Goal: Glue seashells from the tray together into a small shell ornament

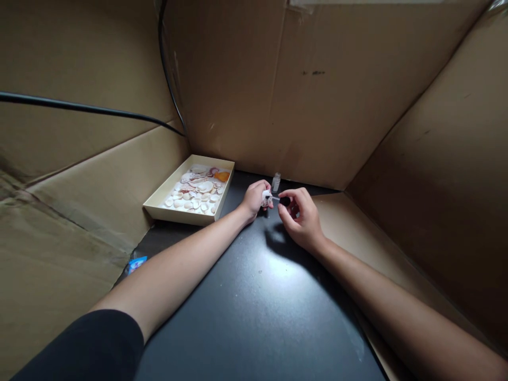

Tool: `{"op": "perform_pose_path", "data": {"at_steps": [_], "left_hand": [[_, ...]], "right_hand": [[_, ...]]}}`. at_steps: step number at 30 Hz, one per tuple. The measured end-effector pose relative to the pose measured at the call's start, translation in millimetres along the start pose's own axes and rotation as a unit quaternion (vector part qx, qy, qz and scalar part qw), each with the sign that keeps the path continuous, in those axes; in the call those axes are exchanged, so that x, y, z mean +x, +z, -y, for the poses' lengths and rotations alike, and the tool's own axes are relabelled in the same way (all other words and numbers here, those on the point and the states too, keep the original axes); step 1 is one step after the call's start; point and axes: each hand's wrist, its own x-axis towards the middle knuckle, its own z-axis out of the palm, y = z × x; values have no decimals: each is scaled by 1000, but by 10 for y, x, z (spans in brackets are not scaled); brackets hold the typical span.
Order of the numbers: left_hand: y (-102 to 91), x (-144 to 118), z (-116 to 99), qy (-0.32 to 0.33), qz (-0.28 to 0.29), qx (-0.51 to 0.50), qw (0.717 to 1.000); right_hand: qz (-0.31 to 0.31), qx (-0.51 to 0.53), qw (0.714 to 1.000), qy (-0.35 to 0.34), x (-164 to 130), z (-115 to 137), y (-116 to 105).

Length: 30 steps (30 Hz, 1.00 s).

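My left hand (254, 200) is closed around a small whitish shell (266, 197) with dark markings. In the fingertips of my right hand (300, 216) is a round black cap (284, 201) with a thin pale applicator stem (275, 198). The stem points left, and its tip is at the shell; whether it touches cannot be made out. Just behind my hands a small clear bottle (276, 182) with pale contents stands upright on the dark table. It has no cap on.
A shallow cream box (186, 216) holds many shells and an orange piece (221, 177) at the back left. Cardboard walls (317, 106) surround the dark table (246, 317). A black cable (87, 108) crosses the left side. A blue packet (137, 264) lies at the left edge.
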Motion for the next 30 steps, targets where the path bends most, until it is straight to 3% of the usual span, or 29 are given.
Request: {"op": "perform_pose_path", "data": {"at_steps": [9,14,30], "left_hand": [[-8,4,15,8,7,2,1000],[2,4,8,14,-4,-13,1000],[6,-10,-6,2,0,0,1000]], "right_hand": [[-3,9,1000,12,-2,21,-16],[30,-3,1000,6,-8,21,-14],[-1,16,1000,25,-10,-8,5]]}}
